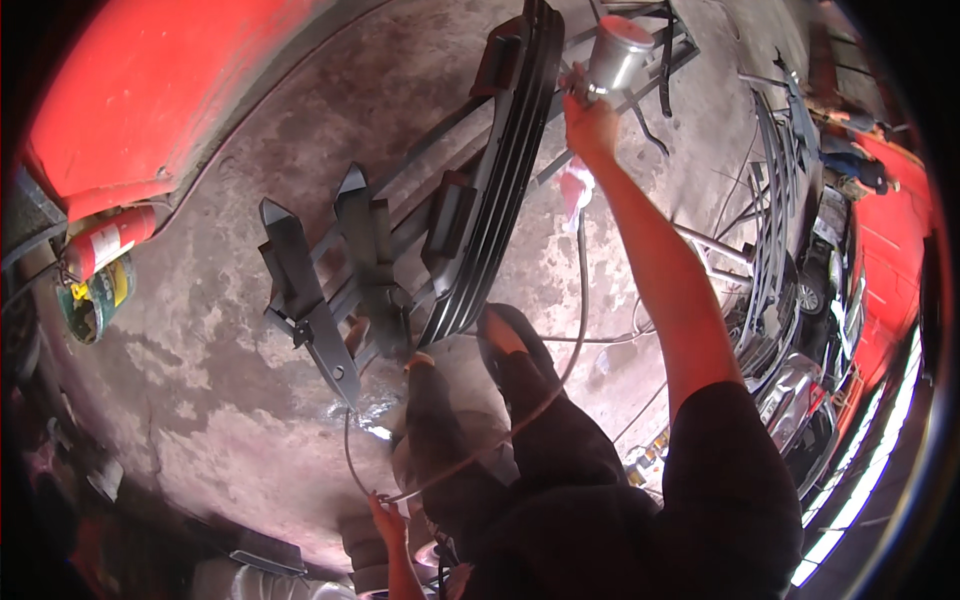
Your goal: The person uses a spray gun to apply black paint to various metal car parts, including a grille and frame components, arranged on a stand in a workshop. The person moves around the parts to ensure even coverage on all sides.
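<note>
My right hand (590,125) is stretched far forward and grips a spray gun with a shiny metal cup (617,55), held over the far end of a stack of black leaf springs (500,190). The springs rest tilted on a black metal stand (400,240). My left hand (385,517) is low near my side and holds a thin hose (575,330) that loops up toward the gun. A pink rag (575,190) hangs under my right wrist. Shorter black spring leaves (300,290) lie across the stand at the left.
A red fire extinguisher (105,240) and a paint tin (95,300) lie at the left beside a red vehicle body (150,90). More leaf springs (775,210) and metal parts are piled at the right. The concrete floor (200,400) is stained; my dark-trousered legs (520,420) stand below.
</note>
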Tool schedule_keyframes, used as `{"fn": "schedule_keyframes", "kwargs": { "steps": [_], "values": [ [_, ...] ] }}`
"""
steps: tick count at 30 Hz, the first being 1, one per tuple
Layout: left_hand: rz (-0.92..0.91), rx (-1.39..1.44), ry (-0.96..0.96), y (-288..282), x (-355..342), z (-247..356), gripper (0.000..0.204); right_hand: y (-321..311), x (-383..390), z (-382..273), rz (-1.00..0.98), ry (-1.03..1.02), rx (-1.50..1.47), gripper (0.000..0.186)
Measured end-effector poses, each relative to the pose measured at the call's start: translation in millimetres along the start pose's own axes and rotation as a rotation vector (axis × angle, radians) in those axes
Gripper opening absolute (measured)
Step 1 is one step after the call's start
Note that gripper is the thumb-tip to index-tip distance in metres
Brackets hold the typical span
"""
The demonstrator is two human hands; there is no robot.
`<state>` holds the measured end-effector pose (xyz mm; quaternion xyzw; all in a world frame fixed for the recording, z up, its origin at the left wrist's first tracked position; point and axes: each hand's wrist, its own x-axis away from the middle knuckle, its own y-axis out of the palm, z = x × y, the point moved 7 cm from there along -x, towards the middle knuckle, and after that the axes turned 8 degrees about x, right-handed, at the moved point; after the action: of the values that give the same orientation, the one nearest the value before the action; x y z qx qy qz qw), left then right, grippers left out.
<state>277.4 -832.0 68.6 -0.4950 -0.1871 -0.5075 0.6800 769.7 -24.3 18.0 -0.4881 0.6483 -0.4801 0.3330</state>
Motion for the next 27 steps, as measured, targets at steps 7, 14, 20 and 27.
{"fn": "schedule_keyframes", "kwargs": {
  "steps": [7,14,20,27],
  "values": [
    [0.01,0.07,-0.069,-38,-13,-35,0.054,-8,72,-20,0.032,-0.072,-0.119,0.04],
    [-0.008,0.018,-0.025,-24,-8,-36,0.05,-6,-27,-6,0.237,-0.006,-0.016,0.052],
    [0.017,-0.002,-0.025,-23,-7,-25,0.035,-9,-11,-2,0.156,0.0,0.127,0.055],
    [0.013,-0.003,-0.005,-65,-14,-42,0.03,-17,150,-4,0.015,0.078,-0.015,0.047]
  ]
}}
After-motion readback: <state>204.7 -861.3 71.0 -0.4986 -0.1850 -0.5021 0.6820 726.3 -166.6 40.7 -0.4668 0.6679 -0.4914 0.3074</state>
